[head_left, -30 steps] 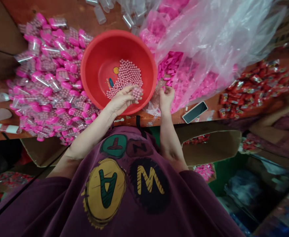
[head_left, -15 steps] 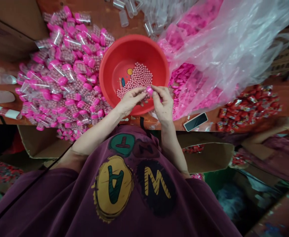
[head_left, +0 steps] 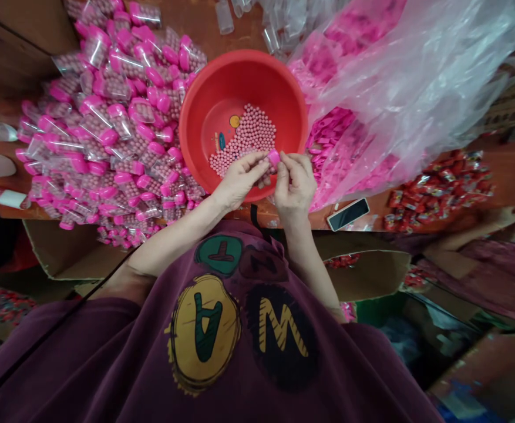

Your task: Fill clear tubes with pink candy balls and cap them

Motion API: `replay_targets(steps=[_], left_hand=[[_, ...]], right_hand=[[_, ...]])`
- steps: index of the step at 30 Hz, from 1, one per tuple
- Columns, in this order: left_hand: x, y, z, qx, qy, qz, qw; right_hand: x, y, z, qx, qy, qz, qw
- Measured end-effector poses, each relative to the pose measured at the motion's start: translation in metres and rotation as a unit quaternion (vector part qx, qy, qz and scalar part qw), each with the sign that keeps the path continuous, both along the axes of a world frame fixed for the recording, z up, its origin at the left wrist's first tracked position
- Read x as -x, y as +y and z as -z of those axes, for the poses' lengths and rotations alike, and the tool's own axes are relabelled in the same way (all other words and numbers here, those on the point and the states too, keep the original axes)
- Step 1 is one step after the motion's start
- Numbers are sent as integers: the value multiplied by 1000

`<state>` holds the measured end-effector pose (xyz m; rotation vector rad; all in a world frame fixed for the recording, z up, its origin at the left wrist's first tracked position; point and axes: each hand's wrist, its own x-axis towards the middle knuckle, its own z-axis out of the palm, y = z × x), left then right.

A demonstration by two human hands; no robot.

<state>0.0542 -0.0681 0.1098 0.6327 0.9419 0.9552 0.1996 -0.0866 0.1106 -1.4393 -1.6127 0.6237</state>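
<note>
While the left hand (head_left: 242, 179) pinches a bottle (head_left: 273, 158) between thumb and fingers, the right hand (head_left: 296, 182) holds its thumb and fingertips together just beside the pink cap (head_left: 275, 156); whether they touch it or grip anything, I cannot tell. The bottle sits above the near right part of the red bowl (head_left: 302, 120), its body mostly hidden by fingers. By the look of it, the step is seating or checking the cap, and the next move calls for a steady left hold and the right fingertips square on the cap.

Below lie loose pink beads (head_left: 255, 135), banked along the bowl's floor. To the left, a heap of filled bottles (head_left: 120, 126) crowds close against the bowl, leaving little room that side. To the right are pink pieces (head_left: 330, 132), partly covered by a clear bag (head_left: 416, 88), which could hinder reaching them. Clear tubes (head_left: 224, 17) lie beyond the bowl. Farther right are a phone (head_left: 348, 214), red packets (head_left: 442, 188) and another person's hands (head_left: 510, 217).
</note>
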Motion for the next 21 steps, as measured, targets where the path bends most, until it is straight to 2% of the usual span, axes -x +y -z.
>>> replay_targets(steps=[7, 12, 15, 17, 19, 21], left_hand=[[2, -8, -11, -58, 38, 1, 998], [15, -9, -14, -47, 14, 73, 996], [21, -9, -18, -68, 2, 125, 990], [22, -8, -22, -78, 12, 143, 987], [22, -7, -26, -76, 30, 149, 986], [21, -7, -30, -72, 45, 153, 984]], right_hand=[[-12, -10, -19, -6, -72, -59, 996], [-20, -4, -31, 16, -58, -105, 993], [-11, 7, -21, 74, 56, -80, 992], [0, 14, -9, 136, 144, -72, 978], [11, 18, 1, 194, 187, -98, 958], [17, 19, 4, 235, 205, -130, 941]])
